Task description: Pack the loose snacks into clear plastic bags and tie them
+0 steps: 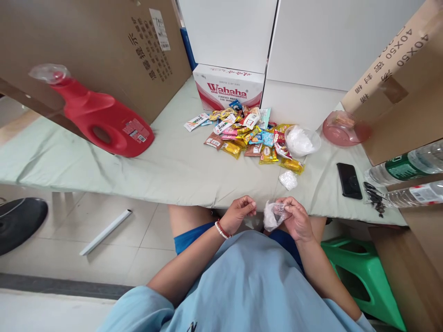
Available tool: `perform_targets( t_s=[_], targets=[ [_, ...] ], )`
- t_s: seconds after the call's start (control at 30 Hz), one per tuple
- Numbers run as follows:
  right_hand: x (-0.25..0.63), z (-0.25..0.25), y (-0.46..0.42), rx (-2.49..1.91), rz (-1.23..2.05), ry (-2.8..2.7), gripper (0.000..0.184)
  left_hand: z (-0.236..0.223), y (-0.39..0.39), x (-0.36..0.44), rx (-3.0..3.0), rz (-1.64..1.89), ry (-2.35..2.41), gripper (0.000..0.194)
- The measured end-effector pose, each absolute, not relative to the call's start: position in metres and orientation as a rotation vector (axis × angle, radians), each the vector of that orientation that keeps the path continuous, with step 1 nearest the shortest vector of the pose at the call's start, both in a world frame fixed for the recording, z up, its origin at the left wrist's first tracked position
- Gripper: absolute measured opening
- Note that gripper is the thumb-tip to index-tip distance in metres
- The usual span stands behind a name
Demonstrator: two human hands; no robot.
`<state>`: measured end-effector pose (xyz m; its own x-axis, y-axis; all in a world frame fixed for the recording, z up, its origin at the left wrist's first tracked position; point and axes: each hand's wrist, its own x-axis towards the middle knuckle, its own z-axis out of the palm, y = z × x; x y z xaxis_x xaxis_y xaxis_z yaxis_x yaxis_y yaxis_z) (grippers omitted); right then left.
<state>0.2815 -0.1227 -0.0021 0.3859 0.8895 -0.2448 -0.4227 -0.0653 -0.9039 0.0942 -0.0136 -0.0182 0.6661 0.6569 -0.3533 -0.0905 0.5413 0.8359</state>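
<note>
Above my lap, just in front of the table edge, my right hand [296, 216] pinches a crumpled clear plastic bag [273, 216]. My left hand [240, 212], with a beaded bracelet at the wrist, is close to the bag's left side but apart from it. Its fingers are curled together, and whether anything small is between them I cannot make out. A folded, whitish plastic packet [288, 180] lies on the table beyond my right hand. Behind that stands a clear bowl [302, 140] with white plastic inside. A heap of wrapped snacks [245, 131] spreads to its left.
A white and red Wahaba-style carton [228, 87] stands behind the snacks. At left a red detergent bottle [107, 120] leans near a cardboard box [104, 46]. On the right are a pink-tinted container [346, 129], a phone [349, 180], keys [375, 198], plastic bottles [408, 166] and a green stool [367, 276].
</note>
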Motion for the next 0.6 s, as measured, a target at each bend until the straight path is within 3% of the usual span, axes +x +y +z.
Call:
perform_targets(
  t_s=[0.27, 0.6],
  targets=[
    [0.279, -0.002, -0.128, -1.374, 0.994, -0.836, 0.017, -0.005, -0.018, 0.103, 0.955, 0.372, 0.748, 0.059],
    [0.297, -0.022, -0.132, -1.344, 1.033, -0.634, 0.014, -0.013, -0.007, 0.101, 0.628, 0.65, 0.765, 0.052]
  ],
)
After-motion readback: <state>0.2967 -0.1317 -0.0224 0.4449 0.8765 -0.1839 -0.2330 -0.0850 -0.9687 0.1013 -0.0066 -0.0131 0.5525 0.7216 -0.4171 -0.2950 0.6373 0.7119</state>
